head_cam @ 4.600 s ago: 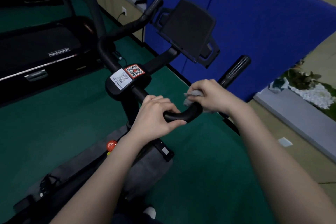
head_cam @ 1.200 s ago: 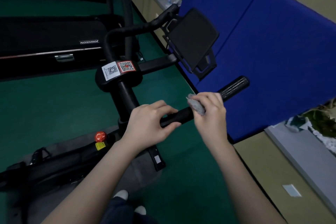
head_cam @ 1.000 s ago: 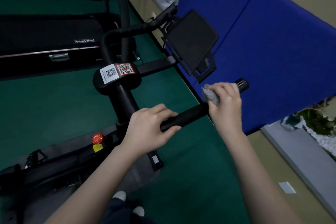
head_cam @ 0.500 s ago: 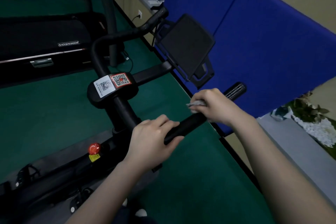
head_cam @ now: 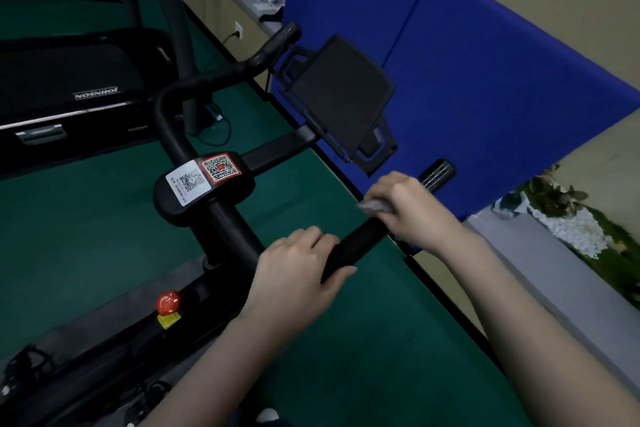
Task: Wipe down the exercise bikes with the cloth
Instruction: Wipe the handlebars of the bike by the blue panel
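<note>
Fingers of the right hand (head_cam: 412, 208) are curled shut around a grey cloth (head_cam: 374, 206), pressing it on the black handlebar grip (head_cam: 356, 243) of the exercise bike (head_cam: 207, 191). Curled over the same bar lower down, the left hand (head_cam: 298, 274) grasps it firmly. This bar's long axis runs from lower left up to the right, its end pointing toward the blue partition (head_cam: 485, 80). One cloth, one bike and two QR stickers (head_cam: 204, 175) show.

A pale grey crumpled cloth (head_cam: 375, 205) shows against the matte black tubular handlebar (head_cam: 356, 244); beyond the grip, red-and-white square QR stickers (head_cam: 204, 175), a royal blue panel (head_cam: 485, 97).
</note>
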The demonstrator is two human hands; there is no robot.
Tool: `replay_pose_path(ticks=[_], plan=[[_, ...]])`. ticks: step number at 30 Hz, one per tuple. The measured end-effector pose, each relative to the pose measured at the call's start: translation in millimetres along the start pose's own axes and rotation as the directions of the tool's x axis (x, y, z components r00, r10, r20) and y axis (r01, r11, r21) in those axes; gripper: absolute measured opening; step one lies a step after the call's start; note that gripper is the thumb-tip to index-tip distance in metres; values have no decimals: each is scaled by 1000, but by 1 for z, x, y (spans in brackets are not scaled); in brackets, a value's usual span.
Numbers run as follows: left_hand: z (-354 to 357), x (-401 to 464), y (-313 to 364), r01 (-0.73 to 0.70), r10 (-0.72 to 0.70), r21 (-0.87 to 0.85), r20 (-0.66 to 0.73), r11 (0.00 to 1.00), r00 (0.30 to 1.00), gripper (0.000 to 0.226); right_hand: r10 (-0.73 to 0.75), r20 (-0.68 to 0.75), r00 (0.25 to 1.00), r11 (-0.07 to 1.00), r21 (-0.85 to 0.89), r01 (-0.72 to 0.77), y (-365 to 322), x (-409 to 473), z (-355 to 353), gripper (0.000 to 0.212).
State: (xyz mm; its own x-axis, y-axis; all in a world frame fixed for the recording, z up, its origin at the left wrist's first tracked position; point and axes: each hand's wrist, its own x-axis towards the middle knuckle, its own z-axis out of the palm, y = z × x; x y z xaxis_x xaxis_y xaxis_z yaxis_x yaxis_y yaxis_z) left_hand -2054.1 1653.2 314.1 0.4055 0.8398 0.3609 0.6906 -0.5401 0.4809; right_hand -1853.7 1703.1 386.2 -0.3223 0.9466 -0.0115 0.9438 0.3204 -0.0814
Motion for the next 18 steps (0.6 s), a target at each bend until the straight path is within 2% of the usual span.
replay_pose_path(ticks=[2,4,7,9,14,18], plan=[[-2,8,2,-51,49,34,42,998,998,49,-27,-126,992,998,52,34,4,-11,10,6],[-4,17,6,-58,58,-8,113,998,992,51,4,-351,937,1000,21,4,12,-23,19,11],[1,29,10,-31,53,-127,170,991,984,48,94,-649,755,993,12,-114,13,-36,38,18],[4,38,12,-16,51,-173,201,985,978,48,182,-753,633,982,112,-150,2,-41,56,19],[9,43,10,24,51,-284,253,959,966,43,447,-805,390,894,412,-175,-34,-48,93,28],[12,41,9,42,39,-313,251,949,967,43,686,-697,208,727,669,-156,-63,-42,102,31]])
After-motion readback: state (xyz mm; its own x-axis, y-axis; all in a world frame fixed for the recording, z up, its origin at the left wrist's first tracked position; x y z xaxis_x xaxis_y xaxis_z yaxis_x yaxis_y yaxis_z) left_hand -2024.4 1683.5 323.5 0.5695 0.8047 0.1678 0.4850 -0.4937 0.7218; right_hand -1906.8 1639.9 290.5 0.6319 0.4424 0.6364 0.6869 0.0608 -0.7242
